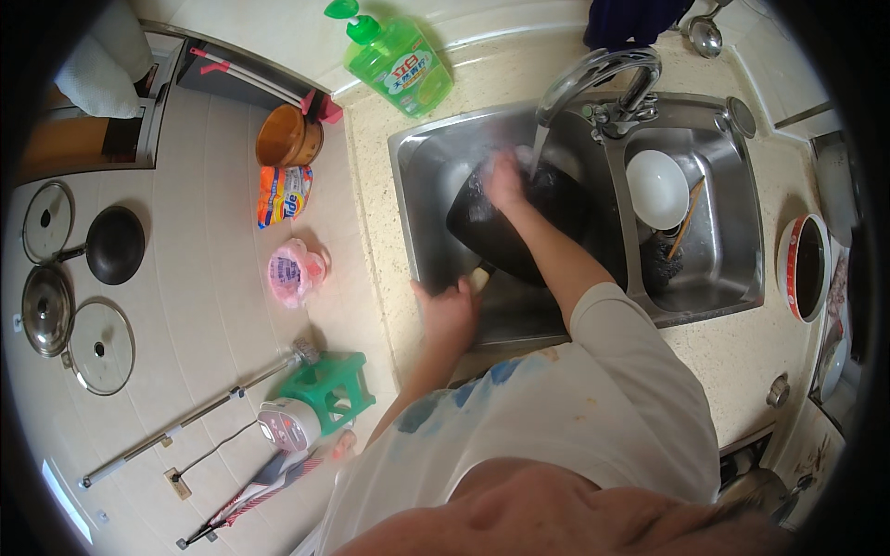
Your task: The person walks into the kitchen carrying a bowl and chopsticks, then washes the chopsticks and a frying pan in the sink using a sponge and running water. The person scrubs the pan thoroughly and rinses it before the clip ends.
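Observation:
A dark wok [556, 229] lies tilted in the left basin of a double steel sink [514, 326]. My left hand [452, 309] grips its light-coloured handle [479, 278] at the basin's near left. Inside the wok, my right hand [505, 182] touches the wet surface; its fingers are blurred, and whether they hold anything is unclear. Water runs beside that hand from a curved chrome faucet [598, 66]. In the right basin are a white bowl [658, 190], wooden chopsticks [687, 219] and a dark scouring pad [659, 265].
A green pump bottle of dish soap [403, 66] stands behind the sink's left corner. On the right counter sits a round container of dark liquid [810, 267]. A ladle [706, 36] is at the back right. Beyond the counter's left edge are a green stool [330, 389] and a wooden bucket [281, 137].

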Demonstrator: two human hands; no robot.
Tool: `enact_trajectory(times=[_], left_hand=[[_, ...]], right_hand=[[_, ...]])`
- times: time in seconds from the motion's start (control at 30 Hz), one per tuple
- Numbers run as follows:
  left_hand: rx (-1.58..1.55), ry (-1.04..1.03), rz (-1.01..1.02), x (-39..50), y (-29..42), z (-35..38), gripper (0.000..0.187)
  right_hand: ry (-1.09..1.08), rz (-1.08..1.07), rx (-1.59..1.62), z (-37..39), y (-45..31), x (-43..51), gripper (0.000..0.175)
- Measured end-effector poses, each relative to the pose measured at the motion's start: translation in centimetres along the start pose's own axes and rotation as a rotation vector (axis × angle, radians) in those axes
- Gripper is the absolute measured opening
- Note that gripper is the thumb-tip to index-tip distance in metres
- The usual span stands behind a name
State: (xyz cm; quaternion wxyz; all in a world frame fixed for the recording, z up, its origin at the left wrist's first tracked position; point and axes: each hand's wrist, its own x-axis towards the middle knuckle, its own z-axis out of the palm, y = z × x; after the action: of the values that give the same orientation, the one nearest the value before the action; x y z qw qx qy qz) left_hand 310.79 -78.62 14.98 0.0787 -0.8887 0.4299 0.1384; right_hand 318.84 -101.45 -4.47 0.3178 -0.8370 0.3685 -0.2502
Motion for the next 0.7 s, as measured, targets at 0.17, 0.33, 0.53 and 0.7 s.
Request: enact_trajectory(times=[0.17, 0.33, 0.53, 0.7], left_hand=[[0.014, 0.003, 0.009, -0.1, 0.2, -0.3, 0.035], [0.044, 0.002, 0.001, 0.0, 0.2, -0.1, 0.032], [0.017, 0.025, -0.001, -0.1, 0.3, -0.3, 0.032], [-0.029, 0.003, -0.007, 0.0, 0.5, -0.8, 0.035]], right_hand=[[-0.112, 0.157, 0.563, -1.6, -4.0, -2.4, 0.042], [-0.499, 0.133, 0.617, -4.5, -7.5, -6.3, 0.039], [-1.005, 0.023, 0.393, -10.0, -6.6, -6.4, 0.048], [-1.13, -0.05, 0.308, -14.2, -1.0, -8.9, 0.049]])
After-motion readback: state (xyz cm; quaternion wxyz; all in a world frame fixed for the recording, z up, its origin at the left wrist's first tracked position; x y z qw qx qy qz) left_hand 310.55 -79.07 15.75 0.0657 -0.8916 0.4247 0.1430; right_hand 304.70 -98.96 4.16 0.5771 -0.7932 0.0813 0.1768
